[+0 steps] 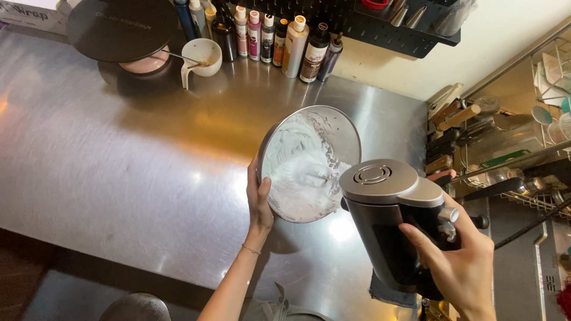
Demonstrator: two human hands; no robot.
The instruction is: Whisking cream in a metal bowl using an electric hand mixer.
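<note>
Beside the row of bottles (279, 38) on the steel bench (119, 166), the left hand (259, 199) gripped a tilted metal bowl (309, 163); the right hand (461, 264) clasped a hand mixer (395, 220). White cream looked already whipped, coating the bowl's inside.

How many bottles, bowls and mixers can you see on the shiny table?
Bottles at the back: 9, though the left ones are partly hidden
Bowls: 2, the metal bowl and the small white bowl
Hand mixer: 1
Total: 12
</note>
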